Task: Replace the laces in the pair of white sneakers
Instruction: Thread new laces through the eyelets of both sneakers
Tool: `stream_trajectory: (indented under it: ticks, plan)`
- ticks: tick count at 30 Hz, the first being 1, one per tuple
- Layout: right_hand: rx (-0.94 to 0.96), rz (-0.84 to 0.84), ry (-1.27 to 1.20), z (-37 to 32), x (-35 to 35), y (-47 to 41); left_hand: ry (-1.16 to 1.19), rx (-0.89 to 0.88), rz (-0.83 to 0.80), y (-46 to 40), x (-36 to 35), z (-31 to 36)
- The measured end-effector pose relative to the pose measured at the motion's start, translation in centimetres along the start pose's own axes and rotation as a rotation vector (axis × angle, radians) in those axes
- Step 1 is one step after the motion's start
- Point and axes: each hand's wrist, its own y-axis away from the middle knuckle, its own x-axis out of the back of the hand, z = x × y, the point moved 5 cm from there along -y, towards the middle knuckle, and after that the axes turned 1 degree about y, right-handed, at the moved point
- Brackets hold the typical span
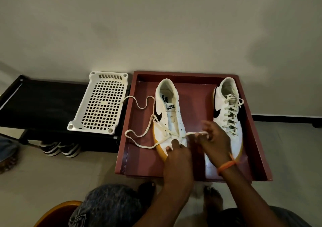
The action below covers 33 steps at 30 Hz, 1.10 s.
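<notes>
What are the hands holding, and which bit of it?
The right hand pinches the lace near its end, by the toe eyelets of the left sneaker. The left hand rests on that sneaker's toe; any hold is unclear.

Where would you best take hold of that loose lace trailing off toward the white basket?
Pinch the loose lace on the slack loop lying flat on the red tray, left of the unlaced sneaker. Come from above with a fingertip grip: it is thin and flat, and that stretch lies free of the hands, so it should lift easily.
</notes>
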Motion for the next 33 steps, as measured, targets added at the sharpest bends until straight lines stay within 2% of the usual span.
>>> stream_trajectory:
  ticks: [3, 8, 12, 15, 19, 22, 26, 28, 30, 33]
  plan:
    - [0.145, -0.203, 0.128, -2.0, -3.3, -0.1, -0.003, -0.034, -0.094, -0.2, -1.2, 0.5]
    - [0.036, -0.191, -0.061, -2.7, -2.2, -0.4, 0.040, -0.055, -0.063, -0.3, -1.5, 0.6]
    - [0.061, -0.242, 0.126, -2.1, -2.5, -0.4, -0.006, -0.031, -0.074, -0.2, -2.4, 0.5]
    - [0.065, -0.196, 0.124, -1.8, -2.6, -0.6, -0.094, -0.006, -0.057, 0.6, -2.4, 0.6]
    - [0.092, -0.152, 0.086, -1.7, -2.7, -0.4, -0.073, 0.071, -0.138, 0.7, -3.1, 0.6]
    - [0.093, -0.131, 0.072, -1.6, -2.3, -0.8, -0.120, 0.063, -0.137, 0.6, -4.1, 0.4]
    - [-0.063, 0.106, -0.123, 0.2, 1.4, -3.2, -0.228, -0.014, -0.188, 0.3, -4.6, 0.2]
    - [-0.092, 0.193, -0.127, 0.7, 2.7, -3.6, -0.273, -0.065, -0.113, 0.1, -3.9, 0.4]
    - [-0.116, 0.133, -0.197, 0.1, 1.7, -3.0, -0.286, -0.071, -0.073, 0.0, -3.5, 0.7]
    - [-0.163, -0.126, -0.233, -0.4, -1.8, -1.5, -0.316, -0.060, -0.087, 0.2, -2.7, 1.1]
